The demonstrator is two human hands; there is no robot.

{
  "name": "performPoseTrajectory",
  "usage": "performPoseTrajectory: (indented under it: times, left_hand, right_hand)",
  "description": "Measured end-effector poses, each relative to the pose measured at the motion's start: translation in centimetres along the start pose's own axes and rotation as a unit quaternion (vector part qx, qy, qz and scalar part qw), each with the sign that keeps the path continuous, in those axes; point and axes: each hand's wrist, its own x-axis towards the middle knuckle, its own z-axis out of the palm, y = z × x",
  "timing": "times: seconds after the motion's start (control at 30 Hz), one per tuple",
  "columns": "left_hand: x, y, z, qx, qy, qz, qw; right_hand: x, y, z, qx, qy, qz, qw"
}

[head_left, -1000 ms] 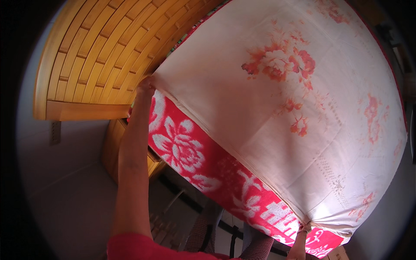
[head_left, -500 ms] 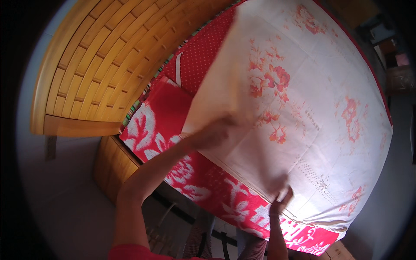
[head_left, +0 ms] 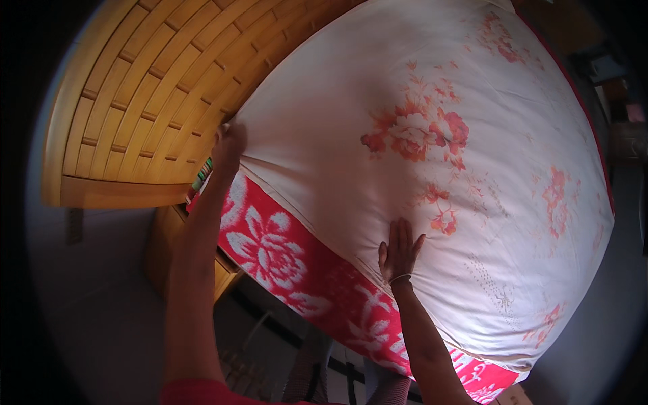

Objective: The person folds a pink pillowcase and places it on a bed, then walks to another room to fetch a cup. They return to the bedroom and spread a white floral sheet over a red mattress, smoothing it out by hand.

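A white bed sheet (head_left: 324, 101) with orange-red flower prints is spread over the bed. My left hand (head_left: 231, 143) is closed on the sheet's corner beside the headboard, and creases run from it across the cloth. Flat on the sheet near its front edge lies my right hand (head_left: 400, 251), fingers stretched out, with a thin bracelet at the wrist. Under the sheet, a red blanket (head_left: 270, 250) with white flower patterns shows along the near side of the bed.
A yellow wooden headboard (head_left: 155, 101) with slats stands at the left, right against the bed. Below it is a wooden cabinet or bed frame (head_left: 162, 236). A striped green edge (head_left: 202, 172) of bedding peeks out by the headboard.
My left hand has pulled the sheet's corner left to the headboard, covering the red dotted cloth and part of the red blanket. My right hand has moved up and left, flattening on the sheet.
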Motion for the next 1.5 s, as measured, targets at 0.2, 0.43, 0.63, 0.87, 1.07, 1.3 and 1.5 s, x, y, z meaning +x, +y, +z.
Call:
performPoseTrajectory:
  times: [0.2,0.43,0.63,0.87,1.07,1.3,1.5]
  left_hand:
    - [0.9,4.7,-3.8,-0.114,-0.187,-0.096,0.971]
    - [0.4,4.0,-9.5,-0.018,0.043,-0.005,0.999]
    - [-7.9,19.3,-15.5,-0.301,-0.002,0.271,0.914]
    - [-8.7,13.5,-11.7,-0.189,-0.073,0.186,0.961]
    - [-11.8,15.1,-13.3,0.006,-0.053,0.123,0.991]
    - [-21.8,30.2,-19.8,-0.225,-0.050,0.486,0.843]
    - [-26.2,34.0,-15.6,-0.169,-0.134,0.512,0.832]
  right_hand:
    - [0.4,1.8,0.5,-0.028,-0.021,0.023,0.999]
    - [0.4,1.8,0.8,-0.016,-0.029,0.021,0.999]
    - [0.6,1.3,0.5,-0.010,-0.018,0.010,1.000]
    - [-0.4,1.4,1.0,0.009,0.012,0.006,1.000]
    - [-1.1,4.1,3.0,0.091,0.119,-0.025,0.988]
    - [-7.2,7.3,-1.9,0.300,0.212,0.004,0.930]
    - [-29.6,20.3,-7.5,0.330,0.270,0.141,0.893]
